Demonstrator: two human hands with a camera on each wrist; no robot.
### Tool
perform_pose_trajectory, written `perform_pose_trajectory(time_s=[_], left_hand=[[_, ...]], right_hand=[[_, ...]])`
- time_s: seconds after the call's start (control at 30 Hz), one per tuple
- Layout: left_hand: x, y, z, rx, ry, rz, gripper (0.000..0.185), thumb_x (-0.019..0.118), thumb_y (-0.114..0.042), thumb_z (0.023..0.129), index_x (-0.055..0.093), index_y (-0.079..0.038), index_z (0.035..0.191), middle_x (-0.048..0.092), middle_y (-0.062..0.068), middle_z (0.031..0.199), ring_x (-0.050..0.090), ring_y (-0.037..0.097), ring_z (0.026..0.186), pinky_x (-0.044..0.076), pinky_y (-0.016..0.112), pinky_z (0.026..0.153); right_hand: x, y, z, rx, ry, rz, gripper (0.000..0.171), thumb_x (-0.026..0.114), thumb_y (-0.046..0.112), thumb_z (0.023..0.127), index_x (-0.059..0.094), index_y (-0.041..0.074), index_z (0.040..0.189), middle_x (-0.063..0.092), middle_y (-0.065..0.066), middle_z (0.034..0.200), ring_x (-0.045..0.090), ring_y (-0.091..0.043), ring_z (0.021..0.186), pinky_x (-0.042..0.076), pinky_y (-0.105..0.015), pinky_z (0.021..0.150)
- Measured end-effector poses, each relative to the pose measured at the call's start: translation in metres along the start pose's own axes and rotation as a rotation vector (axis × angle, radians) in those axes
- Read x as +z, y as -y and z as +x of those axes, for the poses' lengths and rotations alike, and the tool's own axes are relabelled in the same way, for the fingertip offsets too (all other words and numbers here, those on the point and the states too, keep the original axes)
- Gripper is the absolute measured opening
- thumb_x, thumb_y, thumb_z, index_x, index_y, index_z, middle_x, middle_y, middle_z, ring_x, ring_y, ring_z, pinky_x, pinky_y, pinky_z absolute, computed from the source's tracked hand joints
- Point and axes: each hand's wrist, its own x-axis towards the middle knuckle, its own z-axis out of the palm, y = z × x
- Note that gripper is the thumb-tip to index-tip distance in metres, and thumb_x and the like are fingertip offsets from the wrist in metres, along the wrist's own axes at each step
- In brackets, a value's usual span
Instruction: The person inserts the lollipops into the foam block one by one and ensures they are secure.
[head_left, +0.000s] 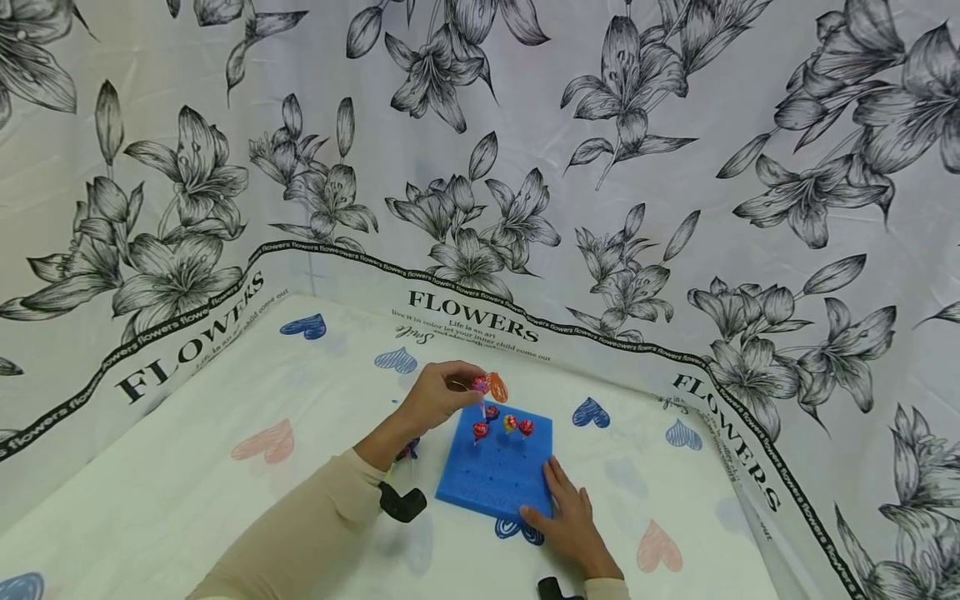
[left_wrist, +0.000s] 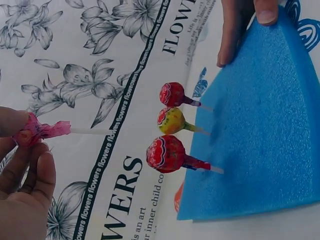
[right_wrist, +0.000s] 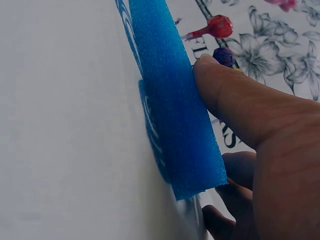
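My left hand [head_left: 431,398] pinches a pink-wrapped lollipop [left_wrist: 42,131] by its candy end, above the back of a blue foam block [head_left: 487,479]. In the left wrist view its white stick points toward the block, apart from it. Several lollipops stand in the foam's back part, among them a yellow one [left_wrist: 171,120], a larger red one [left_wrist: 166,154] and a dark purple one [head_left: 492,412]. My right hand [head_left: 573,521] grips the block's near right corner, thumb [right_wrist: 225,90] at one edge and fingers along the right side. Small holes dot the foam's front.
More wrapped candy [head_left: 408,448] lies partly hidden behind my left forearm. Beneath everything is a white cloth [head_left: 315,467] printed with hearts. Flower-patterned curtains [head_left: 480,108] rise at the back and sides. Black camera pieces [head_left: 402,502] sit at both wrists.
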Motion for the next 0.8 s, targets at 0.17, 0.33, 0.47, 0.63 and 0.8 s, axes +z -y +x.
perform_pose_trajectory(time_s=[0.17, 0.33, 0.47, 0.63, 0.8], left_hand=[[0.017, 0.007, 0.001, 0.004, 0.012, 0.034, 0.029, 0.073, -0.003, 0.085, 0.069, -0.006, 0.113, 0.067, 0.003, 0.1, 0.063, 0.02, 0.091, 0.053, 0.031, 0.079], [0.032, 0.015, -0.001, 0.028, 0.034, 0.083, 0.026, 0.073, -0.005, 0.084, 0.07, -0.006, 0.111, 0.066, 0.001, 0.095, 0.062, 0.019, 0.089, 0.052, 0.03, 0.078], [0.042, 0.021, -0.004, 0.029, 0.038, 0.146, 0.029, 0.074, -0.004, 0.084, 0.07, -0.007, 0.112, 0.066, -0.001, 0.095, 0.061, 0.016, 0.086, 0.052, 0.029, 0.076], [0.051, 0.03, -0.006, 0.005, 0.036, 0.194, 0.029, 0.075, -0.005, 0.083, 0.071, -0.01, 0.111, 0.066, -0.005, 0.097, 0.06, 0.012, 0.086, 0.051, 0.027, 0.077], [0.055, 0.039, -0.007, -0.013, 0.049, 0.215, 0.029, 0.075, -0.007, 0.084, 0.071, -0.009, 0.113, 0.066, -0.002, 0.101, 0.063, 0.02, 0.091, 0.052, 0.029, 0.078]], right_hand=[[0.0, 0.0, -0.001, -0.006, -0.007, -0.009, 0.096, 0.063, 0.061, 0.082, 0.029, 0.002, 0.15, 0.02, -0.014, 0.157, 0.018, -0.042, 0.14, 0.0, -0.065, 0.106], [0.0, 0.0, -0.002, -0.023, -0.011, -0.002, 0.095, 0.063, 0.06, 0.083, 0.029, 0.001, 0.15, 0.02, -0.015, 0.156, 0.019, -0.042, 0.14, 0.001, -0.065, 0.106], [0.0, -0.001, -0.003, -0.033, -0.011, -0.001, 0.095, 0.063, 0.06, 0.083, 0.03, 0.001, 0.15, 0.02, -0.015, 0.157, 0.019, -0.042, 0.14, 0.001, -0.066, 0.106], [-0.002, -0.001, -0.002, -0.03, -0.011, 0.001, 0.096, 0.063, 0.061, 0.083, 0.029, 0.002, 0.15, 0.02, -0.014, 0.157, 0.019, -0.042, 0.14, 0.0, -0.065, 0.106], [-0.001, -0.002, -0.001, -0.037, -0.017, -0.002, 0.095, 0.063, 0.06, 0.083, 0.029, 0.002, 0.15, 0.02, -0.015, 0.157, 0.02, -0.042, 0.14, 0.001, -0.065, 0.106]])
